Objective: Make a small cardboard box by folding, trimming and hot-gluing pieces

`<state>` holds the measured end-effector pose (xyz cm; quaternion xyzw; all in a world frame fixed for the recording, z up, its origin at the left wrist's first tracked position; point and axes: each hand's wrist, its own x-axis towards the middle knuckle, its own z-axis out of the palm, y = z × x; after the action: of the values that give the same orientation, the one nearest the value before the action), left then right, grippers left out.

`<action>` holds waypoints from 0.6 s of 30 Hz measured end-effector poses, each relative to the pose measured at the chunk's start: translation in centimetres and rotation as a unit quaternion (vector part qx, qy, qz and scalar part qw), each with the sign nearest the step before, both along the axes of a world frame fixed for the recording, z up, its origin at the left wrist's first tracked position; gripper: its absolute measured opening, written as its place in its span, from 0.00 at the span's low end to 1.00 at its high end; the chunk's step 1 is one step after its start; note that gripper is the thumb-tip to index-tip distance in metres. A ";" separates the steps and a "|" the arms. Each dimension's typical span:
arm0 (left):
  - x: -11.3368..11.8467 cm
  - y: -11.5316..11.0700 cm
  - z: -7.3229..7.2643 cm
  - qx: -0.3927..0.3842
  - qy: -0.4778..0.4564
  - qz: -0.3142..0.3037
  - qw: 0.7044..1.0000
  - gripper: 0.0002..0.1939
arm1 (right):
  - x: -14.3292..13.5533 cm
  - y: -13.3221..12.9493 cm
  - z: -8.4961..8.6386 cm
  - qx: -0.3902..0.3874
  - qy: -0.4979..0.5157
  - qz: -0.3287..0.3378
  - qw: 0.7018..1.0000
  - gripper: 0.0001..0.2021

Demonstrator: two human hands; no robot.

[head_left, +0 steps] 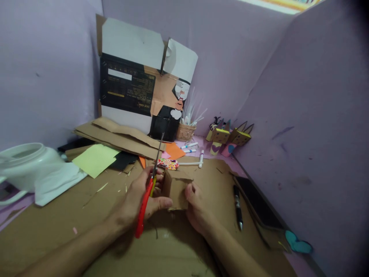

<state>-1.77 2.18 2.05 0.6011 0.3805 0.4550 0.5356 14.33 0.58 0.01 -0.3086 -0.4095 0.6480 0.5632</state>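
Observation:
A small folded piece of brown cardboard [179, 192] is held between both hands above the cardboard-covered table. My left hand [144, 196] grips its left side with the thumb across the lower edge. Red-handled scissors [146, 204] rest in that same hand, blades pointing up and away. On the right side of the piece, my right hand [196, 204] is closed with bent fingers at its edge. Just beyond the hands lies a flower-patterned piece [168, 164] with a white stick.
An opened box [127, 88] leans on the back wall, with cardboard strips [121, 138] before it. White pot [31, 165] and green paper [95, 159] lie left. Pen [238, 207], dark tablet-like object [262, 202] and blue heart [298, 242] are right; markers [201, 159] and cardboard figures [220, 136] stand behind.

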 end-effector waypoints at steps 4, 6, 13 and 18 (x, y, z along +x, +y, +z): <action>-0.1 -0.1 -0.4 0.051 0.002 0.030 0.998 0.24 | 0.4 0.4 0.3 -0.108 0.076 0.058 0.989 0.29; -0.2 -0.1 -0.2 0.060 0.007 0.025 0.998 0.25 | 0.5 0.7 0.3 -0.122 0.112 0.062 0.984 0.29; -0.4 -0.4 0.5 0.050 0.037 0.062 0.996 0.20 | 0.5 1.1 0.2 -0.152 0.121 0.068 0.979 0.31; -0.5 -0.3 0.3 0.062 0.083 0.050 0.993 0.23 | 0.1 0.9 0.1 -0.116 0.076 0.066 0.988 0.31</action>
<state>-2.30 1.85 2.34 0.6491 0.4247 0.4521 0.4403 14.44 1.48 0.14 -0.2937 -0.3068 0.7486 0.5091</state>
